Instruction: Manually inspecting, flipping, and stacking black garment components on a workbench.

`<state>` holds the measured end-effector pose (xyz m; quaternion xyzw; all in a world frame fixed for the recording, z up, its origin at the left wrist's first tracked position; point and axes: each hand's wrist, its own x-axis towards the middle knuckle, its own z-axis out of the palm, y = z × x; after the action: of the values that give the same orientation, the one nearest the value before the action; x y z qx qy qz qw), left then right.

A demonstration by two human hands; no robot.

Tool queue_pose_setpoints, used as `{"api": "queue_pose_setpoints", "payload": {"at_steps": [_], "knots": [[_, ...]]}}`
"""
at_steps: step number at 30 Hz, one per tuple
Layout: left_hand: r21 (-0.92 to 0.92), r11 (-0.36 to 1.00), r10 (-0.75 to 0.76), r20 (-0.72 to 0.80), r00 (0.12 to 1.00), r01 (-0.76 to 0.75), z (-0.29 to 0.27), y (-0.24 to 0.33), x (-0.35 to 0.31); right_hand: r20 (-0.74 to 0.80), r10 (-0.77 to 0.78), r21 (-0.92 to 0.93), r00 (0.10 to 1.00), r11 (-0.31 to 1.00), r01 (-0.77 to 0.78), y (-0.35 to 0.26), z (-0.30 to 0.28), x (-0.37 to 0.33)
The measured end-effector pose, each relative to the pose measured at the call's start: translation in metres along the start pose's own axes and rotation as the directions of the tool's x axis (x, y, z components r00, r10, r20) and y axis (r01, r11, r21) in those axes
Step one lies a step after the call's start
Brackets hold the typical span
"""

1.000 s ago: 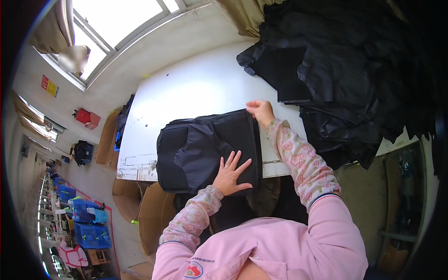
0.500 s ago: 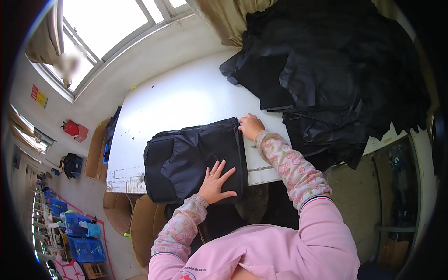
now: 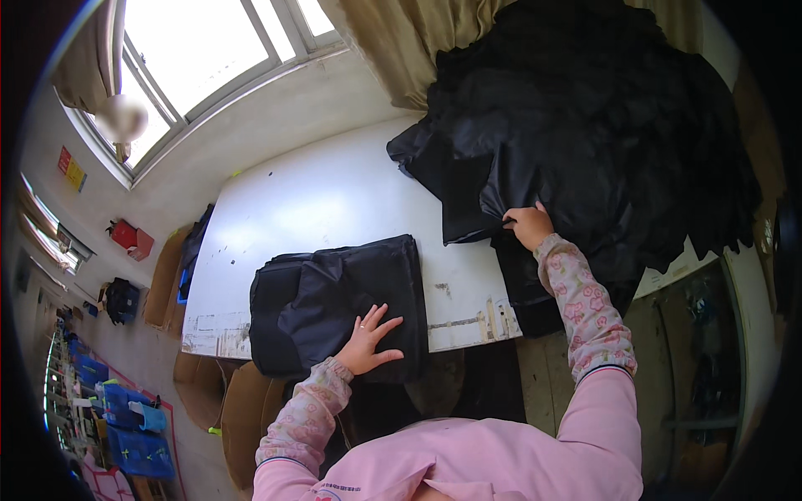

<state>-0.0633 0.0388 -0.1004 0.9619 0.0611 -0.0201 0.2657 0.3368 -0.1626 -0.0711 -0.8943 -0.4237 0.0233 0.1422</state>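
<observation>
Left fingers [image 3: 389, 326] on squarish fabric stack [image 3: 330, 292] (smooth)

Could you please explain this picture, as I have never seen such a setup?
There is no robot: a person works bare-handed. The view comes from the left of two fisheye cameras worn on the head, looking down, so straight edges bend. On the white table lie a squarish stack of black fabric pieces and, to the right, a large, loose heap of black fabric. The left hand rests spread on the stack; the right hand appears to pinch fabric at the heap's near side.
</observation>
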Motion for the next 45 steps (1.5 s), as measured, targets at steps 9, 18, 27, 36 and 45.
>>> {"api": "queue_pose_setpoints", "payload": {"at_steps": [9, 18, 27, 36, 45], "knots": [[-0.756, 0.611, 0.008, -0.292, 0.956, -0.236, -0.050, 0.043, 0.073, -0.311, -0.219, 0.792, 0.925, 0.478, 0.380, -0.061, -0.196, -0.081], [-0.857, -0.339, -0.080, -0.385, 0.920, -0.388, -0.069, 0.143, 0.046, -0.380, -0.234, 0.479, 0.895, 0.778, 0.406, -0.084, -0.140, -0.056], [-0.914, -0.095, -0.362, -0.338, 0.869, -0.395, -0.044, 0.151, 0.060, -0.432, -0.347, 0.482, 0.832, 0.691, 0.539, -0.187, -0.028, -0.173], [-0.892, 0.137, -0.508, -0.437, 0.742, -0.431, -0.036, 0.127, 0.069, -0.293, -0.196, 0.601, 0.936, 0.724, 0.340, -0.170, -0.014, -0.166], [-0.954, 0.009, -0.589, -0.247, 0.770, -0.300, -0.038, 0.123, 0.064, -0.113, -0.247, 0.803, 0.962, 0.547, 0.235, -0.172, -0.028, -0.186]]}}
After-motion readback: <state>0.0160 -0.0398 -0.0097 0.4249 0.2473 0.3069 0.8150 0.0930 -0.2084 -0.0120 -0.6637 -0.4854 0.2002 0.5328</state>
